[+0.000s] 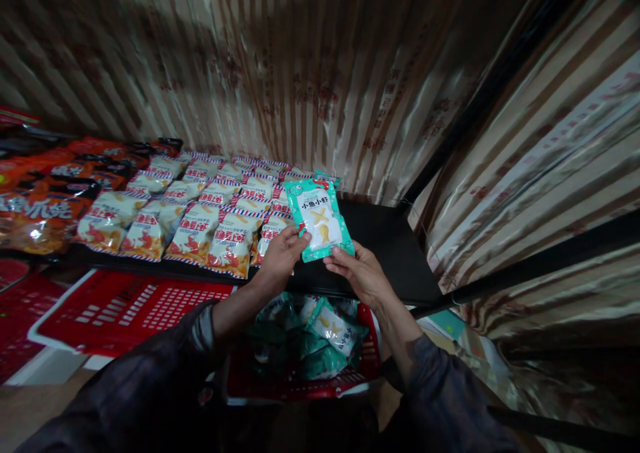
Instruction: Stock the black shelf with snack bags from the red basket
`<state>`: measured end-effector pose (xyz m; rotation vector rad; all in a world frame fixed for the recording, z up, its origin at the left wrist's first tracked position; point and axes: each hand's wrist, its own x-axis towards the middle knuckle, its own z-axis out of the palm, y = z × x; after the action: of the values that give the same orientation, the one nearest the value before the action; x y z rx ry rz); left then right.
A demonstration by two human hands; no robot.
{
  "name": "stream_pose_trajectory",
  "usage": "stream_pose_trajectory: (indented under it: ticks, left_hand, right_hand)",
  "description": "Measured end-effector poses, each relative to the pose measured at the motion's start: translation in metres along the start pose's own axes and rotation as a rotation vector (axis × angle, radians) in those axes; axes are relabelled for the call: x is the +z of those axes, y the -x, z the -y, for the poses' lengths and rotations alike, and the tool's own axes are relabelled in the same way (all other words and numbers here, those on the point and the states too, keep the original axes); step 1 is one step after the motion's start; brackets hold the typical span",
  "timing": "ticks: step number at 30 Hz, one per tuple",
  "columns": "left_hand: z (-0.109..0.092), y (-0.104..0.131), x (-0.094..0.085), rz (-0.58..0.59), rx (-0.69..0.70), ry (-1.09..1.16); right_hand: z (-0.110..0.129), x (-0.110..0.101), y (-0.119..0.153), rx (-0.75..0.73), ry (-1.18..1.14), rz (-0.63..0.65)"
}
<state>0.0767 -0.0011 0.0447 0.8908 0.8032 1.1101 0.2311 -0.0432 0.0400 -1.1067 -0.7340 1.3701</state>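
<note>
Teal snack bag (320,230) is held up in both hands over the front part of the black shelf (395,253), its printed face toward the camera and its top leaning slightly left.

Nearest, below the forearms, a red basket (300,393) holds a loose heap of teal packets (335,330); its rim lies just in front of the shelf's front edge. To its left, a second red basket (115,306) with a pale rim also sits below that edge.

The left hand (283,256) pinches the bag's lower left corner, thumb on the front. The right hand (363,273) has its fingers closed at the lower right corner.

From the bag rightward, the shelf's black surface shows as far as its right end, where a dark bar (540,270) meets the front corner and a dark post (465,126) slants up from the back corner. These two bound the room for moving on that side. On the left, white snack bags (195,223) stand in close rows from the front edge to the back, the nearest ones just beside the left hand. Beyond them, farther left, are orange and black packets (45,216).

Behind everything hangs a striped, wrinkled curtain (310,73), which also runs down the right side past the post.
</note>
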Motion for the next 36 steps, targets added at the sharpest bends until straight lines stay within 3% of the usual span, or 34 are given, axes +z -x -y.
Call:
stream_pose_trajectory:
  ticks: [12,24,36]
  left_hand:
    - [-0.004,0.004,-0.002,0.04,-0.004,0.025]
    - [-0.008,0.004,-0.004,-0.042,0.002,-0.032]
    - [-0.01,0.006,-0.004,0.028,-0.021,-0.052]
  right_hand:
    - [-0.008,0.013,0.007,-0.005,-0.022,-0.048]
    - [-0.016,0.019,0.011,-0.059,0.026,-0.028]
    - [-0.015,0.019,0.011,-0.138,-0.035,-0.013]
